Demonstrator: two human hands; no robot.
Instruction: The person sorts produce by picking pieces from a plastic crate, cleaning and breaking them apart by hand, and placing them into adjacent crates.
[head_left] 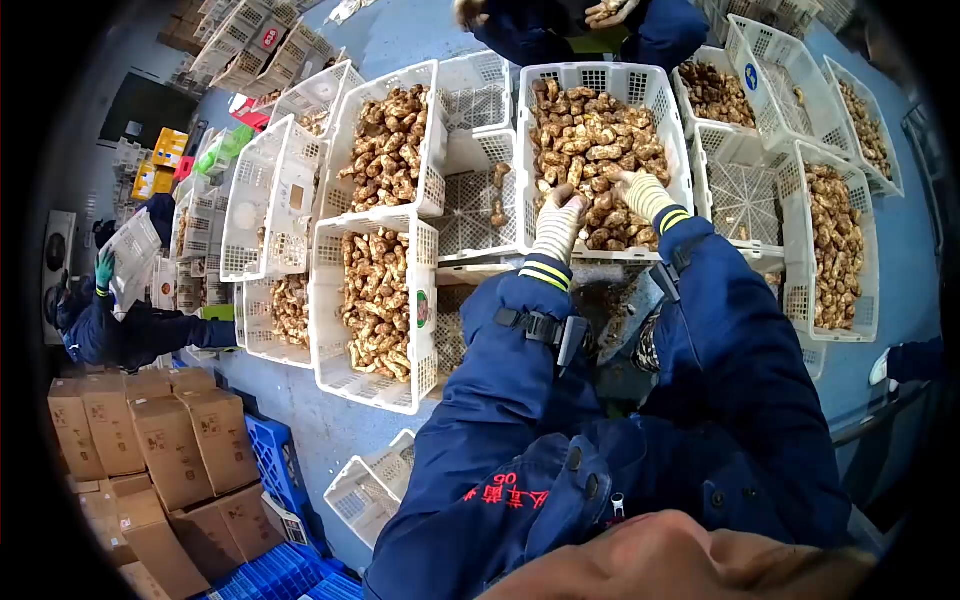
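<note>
Brown-and-cream mushrooms [600, 125] fill the white plastic crate [684, 150] in front of me. Both my hands are at its near half, in pale gloves with striped cuffs. My left hand [560, 208] is low at the near left of the pile, its fingers curled in; whatever they hold is hidden. To its right, my right hand [640, 188] points leftward, fingers closed at a mushroom on top of the pile. Left of this crate, a perforated crate [465, 205] contains a single long mushroom [499, 195].
More mushroom crates stand left [325, 300] and right [872, 290]. Across from me, another person's gloved hands [608, 12] show above the crate. A second person [125, 310] handles a crate at far left. Cardboard boxes [165, 450] and blue pallets [275, 460] are at lower left.
</note>
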